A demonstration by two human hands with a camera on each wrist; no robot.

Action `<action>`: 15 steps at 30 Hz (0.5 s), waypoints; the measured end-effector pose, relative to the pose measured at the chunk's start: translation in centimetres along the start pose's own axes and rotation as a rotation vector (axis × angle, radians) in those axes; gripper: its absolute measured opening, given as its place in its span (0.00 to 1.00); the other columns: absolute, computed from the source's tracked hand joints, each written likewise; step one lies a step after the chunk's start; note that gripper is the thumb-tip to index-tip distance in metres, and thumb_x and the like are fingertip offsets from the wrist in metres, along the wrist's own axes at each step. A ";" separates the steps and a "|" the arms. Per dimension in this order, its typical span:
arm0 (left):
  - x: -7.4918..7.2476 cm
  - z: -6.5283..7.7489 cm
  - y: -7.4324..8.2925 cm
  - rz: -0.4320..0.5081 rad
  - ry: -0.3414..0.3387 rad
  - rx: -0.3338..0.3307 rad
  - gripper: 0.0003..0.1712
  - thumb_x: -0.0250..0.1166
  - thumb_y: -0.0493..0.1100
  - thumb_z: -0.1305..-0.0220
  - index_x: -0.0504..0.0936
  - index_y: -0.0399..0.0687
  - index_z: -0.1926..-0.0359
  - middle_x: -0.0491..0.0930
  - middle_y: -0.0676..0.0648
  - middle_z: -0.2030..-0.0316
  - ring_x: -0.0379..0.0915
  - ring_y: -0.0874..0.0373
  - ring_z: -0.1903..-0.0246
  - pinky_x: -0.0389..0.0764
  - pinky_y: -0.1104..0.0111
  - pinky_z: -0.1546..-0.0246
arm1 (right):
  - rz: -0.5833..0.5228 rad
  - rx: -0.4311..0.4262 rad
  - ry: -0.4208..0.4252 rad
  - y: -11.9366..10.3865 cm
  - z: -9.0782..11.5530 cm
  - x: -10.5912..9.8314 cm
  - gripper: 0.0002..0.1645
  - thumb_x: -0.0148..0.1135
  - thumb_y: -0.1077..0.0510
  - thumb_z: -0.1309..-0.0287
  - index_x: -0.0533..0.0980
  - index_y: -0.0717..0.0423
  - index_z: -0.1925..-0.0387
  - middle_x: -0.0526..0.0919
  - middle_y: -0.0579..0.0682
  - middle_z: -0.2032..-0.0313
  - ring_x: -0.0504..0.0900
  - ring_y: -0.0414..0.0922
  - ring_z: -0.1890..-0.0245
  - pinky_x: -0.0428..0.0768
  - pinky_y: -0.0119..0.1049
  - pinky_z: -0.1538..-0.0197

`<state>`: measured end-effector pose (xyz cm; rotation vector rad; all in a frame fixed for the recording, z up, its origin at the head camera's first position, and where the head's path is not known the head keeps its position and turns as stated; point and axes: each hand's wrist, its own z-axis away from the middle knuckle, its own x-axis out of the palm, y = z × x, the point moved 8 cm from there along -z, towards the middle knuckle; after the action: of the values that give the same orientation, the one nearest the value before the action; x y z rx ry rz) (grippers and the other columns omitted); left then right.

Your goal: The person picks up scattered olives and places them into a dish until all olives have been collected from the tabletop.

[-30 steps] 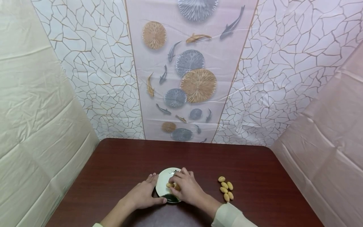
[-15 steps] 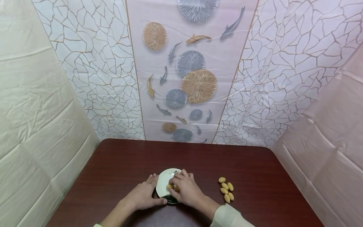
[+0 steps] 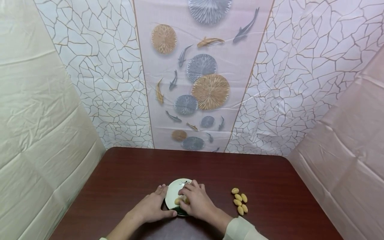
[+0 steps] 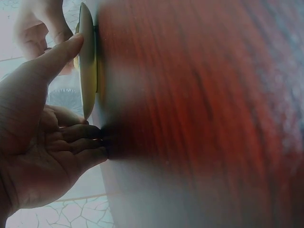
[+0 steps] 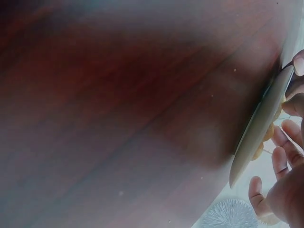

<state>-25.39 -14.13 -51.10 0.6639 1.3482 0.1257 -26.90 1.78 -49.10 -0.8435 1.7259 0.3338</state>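
Gently now: the left hand (image 3: 151, 205), spread loosely against the rim of the plate (image 3: 172, 192), should brace it. Yellow pieces (image 3: 177, 201) sit on it beneath the right hand (image 3: 198, 200)'s bent fingers; whether these pinch one, I cannot tell. Light fingertip nudges should stop them rolling.

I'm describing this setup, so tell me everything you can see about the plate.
The plate is round, shallow, pale and glossy like ceramic, with a dark motif near its far rim and a dark green patch on the near side. It lies right side up on the table. The left hand touches its rim with thumb and fingers. Yellow oval pieces rest on it; the right hand hides its right part.
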 end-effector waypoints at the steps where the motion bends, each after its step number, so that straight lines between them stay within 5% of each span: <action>1: 0.0 0.0 0.0 -0.001 -0.002 -0.003 0.68 0.77 0.73 0.38 0.61 0.30 0.16 0.62 0.26 0.18 0.63 0.30 0.18 0.73 0.32 0.26 | 0.001 -0.001 0.004 0.0 0.0 -0.1 0.10 0.77 0.50 0.33 0.88 0.44 0.53 0.90 0.40 0.50 0.74 0.40 0.51 0.74 0.45 0.50; 15: 0.1 -0.1 0.0 0.000 -0.004 -0.007 0.69 0.77 0.73 0.39 0.61 0.32 0.16 0.62 0.27 0.17 0.62 0.31 0.17 0.72 0.32 0.25 | 0.035 -0.019 0.085 0.6 1.2 -2.0 0.10 0.79 0.51 0.38 0.89 0.45 0.55 0.88 0.39 0.55 0.73 0.40 0.55 0.73 0.44 0.52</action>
<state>-25.47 -14.00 -51.20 0.6581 1.3430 0.1288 -26.16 3.67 -47.74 -0.8525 1.8203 0.3429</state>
